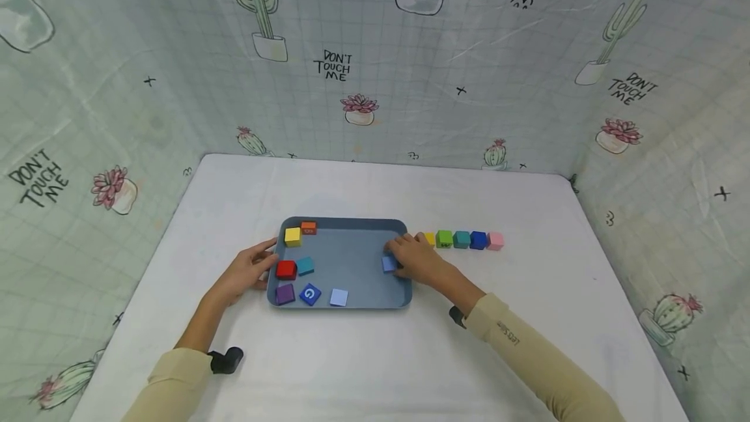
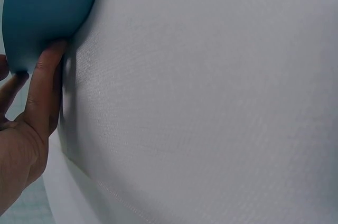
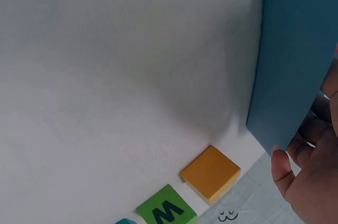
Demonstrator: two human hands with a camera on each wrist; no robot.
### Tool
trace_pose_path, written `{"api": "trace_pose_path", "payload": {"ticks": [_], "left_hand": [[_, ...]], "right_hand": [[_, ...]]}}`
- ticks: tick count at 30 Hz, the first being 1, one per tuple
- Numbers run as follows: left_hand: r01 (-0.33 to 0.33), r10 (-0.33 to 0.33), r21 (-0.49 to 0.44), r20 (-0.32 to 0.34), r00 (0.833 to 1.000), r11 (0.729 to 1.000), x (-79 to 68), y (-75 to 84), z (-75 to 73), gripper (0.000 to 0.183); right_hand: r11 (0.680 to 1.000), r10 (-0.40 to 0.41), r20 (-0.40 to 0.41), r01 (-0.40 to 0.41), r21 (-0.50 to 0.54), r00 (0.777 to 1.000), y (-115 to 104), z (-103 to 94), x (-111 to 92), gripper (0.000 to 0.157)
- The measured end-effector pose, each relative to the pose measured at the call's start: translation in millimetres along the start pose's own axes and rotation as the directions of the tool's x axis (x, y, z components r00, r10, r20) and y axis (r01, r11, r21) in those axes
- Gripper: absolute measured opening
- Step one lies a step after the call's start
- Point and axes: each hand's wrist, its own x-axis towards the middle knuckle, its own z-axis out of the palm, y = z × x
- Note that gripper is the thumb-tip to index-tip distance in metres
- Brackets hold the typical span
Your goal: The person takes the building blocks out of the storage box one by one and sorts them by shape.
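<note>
A blue-grey tray lies on the table with several small cubes in it. My left hand touches the tray's left side, its fingers against the outer wall, as the left wrist view also shows. Over the right rim reaches my right hand, pinching a light blue cube inside the tray. In the right wrist view the tray wall hides that cube. Along the tray's left part are an orange cube, a yellow cube, a red cube and a purple cube.
Right of the tray runs a row with a green cube, a teal cube, a dark blue cube and a pink cube. A yellow-orange cube sits nearest the tray. A patterned cloth surrounds the white table.
</note>
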Motion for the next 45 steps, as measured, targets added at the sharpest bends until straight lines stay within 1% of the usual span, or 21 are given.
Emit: {"api": "trace_pose_path", "payload": {"ticks": [4,7,11,14,17,21,24,31,35,38,45], "left_hand": [[0.019,-0.019,-0.003,-0.003,1.000,1.000,0.4,0.4,1.5,0.060],[0.024,-0.024,0.003,-0.005,1.000,1.000,0.1,0.5,1.9,0.060],[0.023,-0.023,0.011,-0.006,1.000,1.000,-0.2,0.7,3.0,0.060],[0.027,-0.027,0.008,-0.009,1.000,1.000,-0.3,0.7,3.7,0.060],[0.021,-0.021,0.011,-0.006,1.000,1.000,-0.3,-0.1,2.9,0.060],[0.014,-0.014,0.012,-0.006,1.000,1.000,-0.1,-1.0,2.1,0.061],[0.010,-0.010,0.010,-0.006,1.000,1.000,0.3,-1.1,2.5,0.060],[0.009,-0.008,0.005,-0.013,1.000,1.000,0.4,-1.4,2.4,0.060],[0.006,-0.006,0.005,-0.012,1.000,1.000,-0.3,0.0,2.2,0.060],[0.010,-0.010,0.002,-0.010,1.000,1.000,-0.9,1.9,2.4,0.060],[0.015,-0.015,0.005,-0.006,1.000,1.000,-1.9,5.5,2.1,0.060]], "right_hand": [[0.999,-0.004,0.015,0.004,0.036,1.000,0,2.1,-2,0.049],[0.998,-0.001,0.009,0.001,0.056,1.000,0,2.4,-2,0.046],[0.993,0.009,-0.009,-0.007,0.117,1.000,2,-1.3,-4,0.044],[0.990,0.022,-0.017,-0.019,0.140,1.000,5,-4.9,-5,0.046],[0.986,0.043,-0.020,-0.040,0.164,0.999,9,-8.2,-5,0.050],[0.974,0.087,-0.047,-0.075,0.214,0.995,15,-13.5,-6,0.055],[0.966,0.114,-0.067,-0.095,0.240,0.991,20,-17.4,-8,0.054],[0.946,0.157,-0.078,-0.128,0.297,0.985,31,-22.9,-15,0.053],[0.945,0.161,-0.060,-0.136,0.297,0.985,35,-24.9,-19,0.053],[0.939,0.170,-0.040,-0.150,0.311,0.985,39,-28.2,-24,0.053],[0.906,0.197,-0.021,-0.174,0.385,0.980,51,-32.8,-36,0.050]]}}
